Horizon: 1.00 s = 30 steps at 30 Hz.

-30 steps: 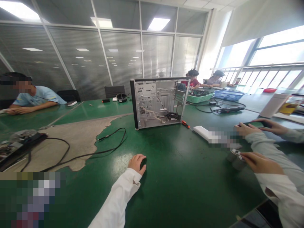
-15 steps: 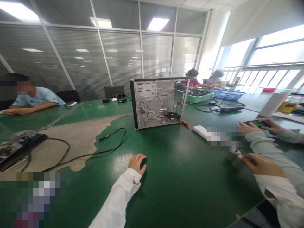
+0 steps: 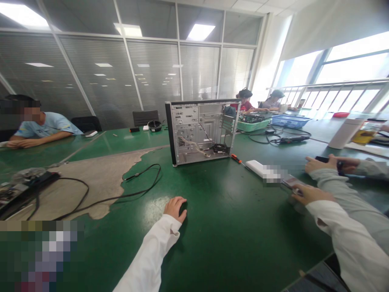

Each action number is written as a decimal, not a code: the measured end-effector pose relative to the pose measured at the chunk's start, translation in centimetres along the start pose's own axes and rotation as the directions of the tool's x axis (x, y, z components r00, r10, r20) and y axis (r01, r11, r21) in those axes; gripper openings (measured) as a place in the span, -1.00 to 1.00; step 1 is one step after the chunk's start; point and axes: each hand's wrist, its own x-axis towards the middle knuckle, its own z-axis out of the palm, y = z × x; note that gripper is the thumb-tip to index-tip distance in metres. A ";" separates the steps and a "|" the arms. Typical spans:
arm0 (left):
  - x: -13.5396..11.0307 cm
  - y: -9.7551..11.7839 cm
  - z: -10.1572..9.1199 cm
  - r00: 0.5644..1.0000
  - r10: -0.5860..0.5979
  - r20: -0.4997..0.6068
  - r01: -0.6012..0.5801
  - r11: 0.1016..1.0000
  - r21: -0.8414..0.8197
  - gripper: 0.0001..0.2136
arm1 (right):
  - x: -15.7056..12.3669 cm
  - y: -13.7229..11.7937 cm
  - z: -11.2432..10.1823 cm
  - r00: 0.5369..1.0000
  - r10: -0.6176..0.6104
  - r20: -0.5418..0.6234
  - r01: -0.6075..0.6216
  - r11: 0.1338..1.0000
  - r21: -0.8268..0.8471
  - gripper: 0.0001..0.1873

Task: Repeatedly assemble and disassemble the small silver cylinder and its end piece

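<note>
The left hand (image 3: pixel 175 208) rests curled on the green table (image 3: pixel 231 227), well in front of the open computer case (image 3: pixel 202 130), bare tabletop all around it. The right hand (image 3: pixel 304 194), right of the case, grips a small flat object (image 3: pixel 291 182); 1 co-worker's hands (image 3: pixel 316 164) lie just beyond.

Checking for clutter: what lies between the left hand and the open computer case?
In the head view, only bare green tabletop separates the left hand from the computer case.
</note>
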 end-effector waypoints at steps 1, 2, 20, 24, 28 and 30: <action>0.0 0.0 0.0 1.000 -0.002 0.002 0.002 1.000 0.002 -0.67 | 0.5 0.0 -0.1 0.992 -0.005 0.123 0.005 1.000 0.007 -0.64; 0.0 0.0 0.0 1.000 -0.003 0.005 0.003 1.000 0.003 -0.67 | 0.9 -0.1 -0.3 0.971 0.002 0.237 -0.003 1.000 0.006 -0.63; 0.0 0.3 -0.7 0.998 0.010 0.066 -0.010 1.000 0.000 -0.65 | -2.2 -17.3 -6.4 0.837 -0.542 -0.083 0.545 0.806 0.230 -0.70; -0.1 0.1 -0.5 0.999 0.001 0.039 0.000 1.000 -0.024 -0.62 | -5.8 -26.3 -6.4 0.670 -0.719 -0.187 0.713 0.552 0.431 -0.70; -0.4 0.3 -0.7 0.999 -0.038 0.001 0.038 0.997 -0.074 -0.49 | -8.4 -32.8 -5.9 0.602 -0.768 -0.217 0.745 0.443 0.498 -0.53; -0.5 0.5 -0.8 0.996 -0.086 -0.030 0.083 0.993 -0.088 -0.44 | -9.1 -34.6 -4.8 0.598 -0.771 -0.218 0.731 0.414 0.542 -0.43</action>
